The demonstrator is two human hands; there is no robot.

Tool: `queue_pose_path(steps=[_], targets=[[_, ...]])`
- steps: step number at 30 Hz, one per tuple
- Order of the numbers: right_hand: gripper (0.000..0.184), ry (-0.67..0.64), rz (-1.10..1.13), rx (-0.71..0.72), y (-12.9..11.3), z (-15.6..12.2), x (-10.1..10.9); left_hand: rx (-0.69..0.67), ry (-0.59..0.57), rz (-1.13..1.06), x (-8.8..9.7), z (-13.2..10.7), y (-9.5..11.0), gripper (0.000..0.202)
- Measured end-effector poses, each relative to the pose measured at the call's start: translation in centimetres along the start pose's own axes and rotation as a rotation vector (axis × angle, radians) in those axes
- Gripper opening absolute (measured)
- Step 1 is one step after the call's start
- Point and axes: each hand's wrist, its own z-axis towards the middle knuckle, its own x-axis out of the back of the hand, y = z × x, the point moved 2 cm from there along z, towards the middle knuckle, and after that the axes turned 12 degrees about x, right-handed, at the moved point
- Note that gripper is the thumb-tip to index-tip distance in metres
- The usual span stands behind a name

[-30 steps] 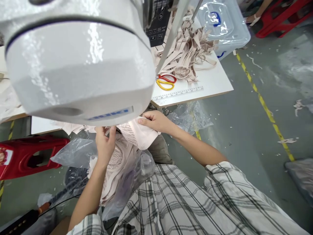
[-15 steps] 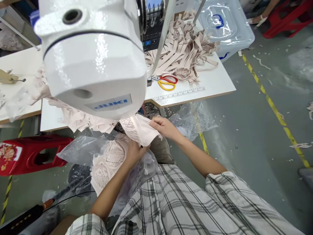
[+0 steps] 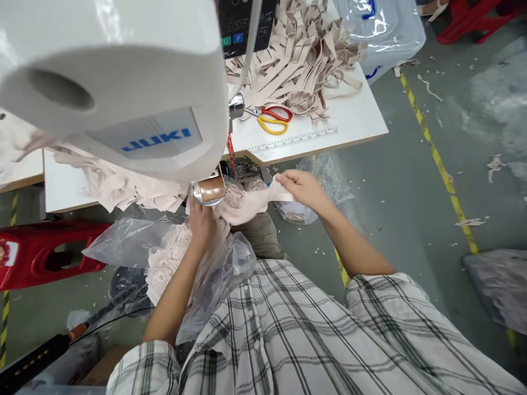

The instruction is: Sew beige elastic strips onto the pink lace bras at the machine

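Pale-pink lace garment mid-process at white JUKI sewing machine, I'd judge. Right hand pinching its end; left hand grip: can't tell. Pale-pink lace pile: done/pending unclear.

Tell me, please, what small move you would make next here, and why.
I would probably have the right hand gently draw the cloth straighter: it pinches one end, and the cloth curves between there and the machine. The left hand has its fingertips hidden by the machine, so a small, slow pull seems wisest.
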Motion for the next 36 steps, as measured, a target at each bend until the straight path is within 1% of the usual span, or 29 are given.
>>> queue_pose_path(steps=[1, 3, 5, 6, 7, 8, 9, 11, 12, 14, 15, 16, 17, 18, 20, 21, 23, 24, 25, 27, 28, 29, 30, 31, 32, 33, 34, 35, 36], targets=[[0.045, 0.014, -0.106, -0.061, 2.0, -0.4, 0.7, -0.005, -0.020, 0.018, -1.2, -0.3, 0.6, 0.075], [0.044, -0.022, -0.263, -0.146, 5.4, -0.9, 1.2, -0.025, -0.129, 0.071, -3.8, -1.1, 2.0, 0.075], [0.042, -0.055, -0.329, -0.154, 7.1, -1.0, -0.2, -0.037, -0.247, 0.102, -5.3, -2.0, 3.2, 0.073], [0.047, -0.068, -0.331, -0.126, 7.3, -0.8, -1.6, -0.046, -0.275, 0.093, -5.1, -2.4, 3.5, 0.068], [0.057, -0.088, -0.326, -0.084, 7.2, -0.5, -3.5, -0.057, -0.279, 0.075, -4.4, -2.9, 3.5, 0.058], [0.069, -0.131, -0.306, -0.023, 6.7, -0.1, -5.7, -0.064, -0.268, 0.055, -3.0, -3.5, 3.1, 0.047], [0.082, -0.195, -0.278, 0.049, 6.2, 0.2, -8.2, -0.064, -0.249, 0.040, -1.2, -4.2, 2.3, 0.038], [0.101, -0.355, -0.230, 0.195, 5.0, 0.5, -12.9, 0.031, -0.182, 0.056, 3.4, -6.0, -0.4, 0.033], [0.102, -0.407, -0.223, 0.241, 4.7, 0.6, -14.8, 0.118, -0.131, 0.087, 5.8, -7.3, -2.1, 0.033], [0.091, -0.423, -0.235, 0.261, 4.6, 0.7, -17.2, 0.365, -0.027, 0.217, 9.6, -10.5, -5.8, 0.034], [0.083, -0.393, -0.242, 0.240, 4.8, 0.8, -17.8, 0.547, -0.024, 0.335, 10.8, -12.3, -7.6, 0.038], [0.077, -0.363, -0.243, 0.217, 5.0, 0.9, -18.1, 0.706, -0.072, 0.425, 11.4, -14.1, -9.2, 0.044], [0.074, -0.342, -0.239, 0.196, 5.1, 1.0, -18.2, 0.825, -0.148, 0.478, 11.5, -15.8, -10.5, 0.050], [0.074, -0.323, -0.232, 0.181, 4.9, 1.1, -18.1, 0.899, -0.222, 0.500, 11.2, -17.2, -11.6, 0.052], [0.072, -0.263, -0.209, 0.179, 3.6, 1.1, -17.4, 0.926, -0.307, 0.479, 10.3, -19.1, -12.5, 0.048], [0.069, -0.229, -0.181, 0.196, 2.3, 1.0, -16.9, 0.913, -0.303, 0.472, 10.1, -19.7, -12.4, 0.043], [0.061, -0.211, -0.059, 0.269, -1.5, 0.7, -15.9, 0.859, -0.239, 0.471, 10.4, -20.3, -10.8, 0.037], [0.060, -0.252, 0.036, 0.332, -3.9, 0.4, -15.5, 0.809, -0.196, 0.454, 11.0, -20.3, -9.4, 0.037], [0.063, -0.333, 0.146, 0.406, -6.5, 0.1, -15.2, 0.737, -0.151, 0.413, 11.7, -20.0, -7.6, 0.037], [0.082, -0.559, 0.335, 0.641, -11.7, -0.5, -14.8, 0.530, -0.089, 0.247, 13.4, -19.0, -3.4, 0.042], [0.081, -0.674, 0.384, 0.748, -13.9, -0.8, -14.6, 0.406, -0.096, 0.129, 14.1, -18.2, -1.3, 0.044], [0.074, -0.806, 0.401, 0.810, -15.6, -1.1, -14.3, 0.288, -0.118, 0.027, 14.8, -17.2, 0.6, 0.044], [0.063, -0.904, 0.399, 0.835, -16.7, -1.2, -13.9, 0.194, -0.134, -0.064, 15.2, -16.0, 2.1, 0.045], [0.050, -0.966, 0.389, 0.831, -17.4, -1.3, -13.1, 0.127, -0.130, -0.153, 15.4, -14.6, 3.1, 0.044], [0.039, -0.978, 0.384, 0.811, -17.6, -1.5, -12.1, 0.090, -0.097, -0.240, 15.5, -13.1, 3.6, 0.041], [0.032, -0.938, 0.393, 0.796, -17.5, -1.6, -10.9, 0.082, -0.050, -0.327, 15.2, -11.4, 3.7, 0.036], [0.026, -0.864, 0.414, 0.793, -17.2, -1.9, -9.4, 0.093, -0.019, -0.417, 14.7, -9.8, 3.4, 0.031], [0.022, -0.777, 0.442, 0.795, -16.7, -2.2, -7.9, 0.120, -0.026, -0.514, 13.8, -8.2, 2.8, 0.028], [0.019, -0.695, 0.469, 0.794, -16.1, -2.6, -6.4, 0.156, -0.096, -0.612, 12.7, -6.7, 2.2, 0.028]])
